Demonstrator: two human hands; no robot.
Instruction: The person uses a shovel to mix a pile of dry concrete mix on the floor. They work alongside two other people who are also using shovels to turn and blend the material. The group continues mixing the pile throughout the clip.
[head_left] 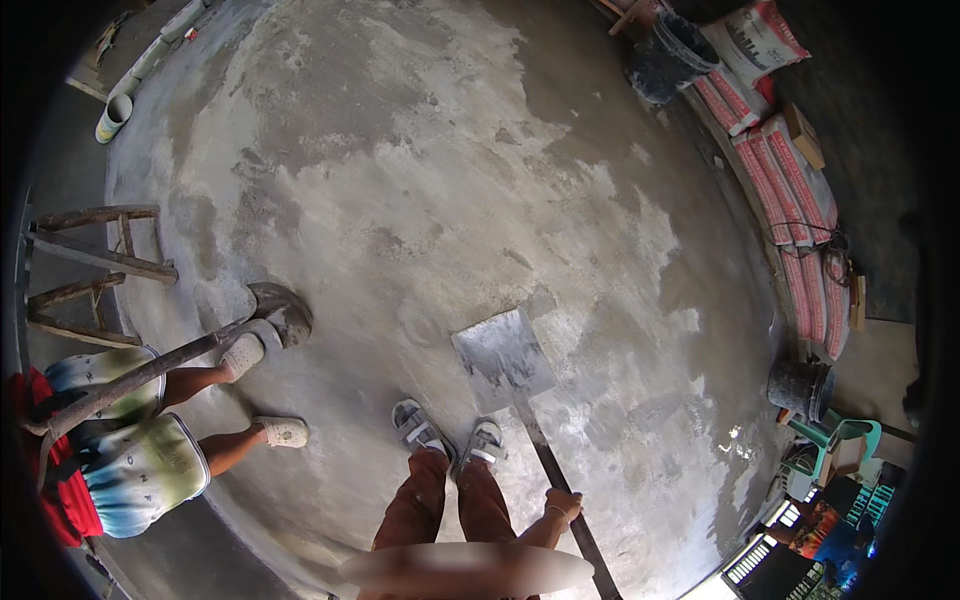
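Note:
My right hand (563, 504) is closed around the dark shaft of a square-bladed shovel (503, 360). The grey blade lies on the concrete floor just ahead of my sandalled feet (450, 435). From it the shaft runs back past my right leg to the lower edge. My left hand is not in view; a blurred patch covers the lower middle. On the left a co-worker (150, 470) in a red top and pale patterned shorts stands by a second shovel (284, 314), its rounded blade low over the floor.
Mottled grey concrete (400, 200) spreads ahead. A wooden trestle (100, 260) stands at the left, with a pail (114, 118) beyond. Along the right lie stacked red-and-white sacks (785, 180), black buckets (668, 62) and a green plastic chair (850, 435). Another person (830, 530) is at lower right.

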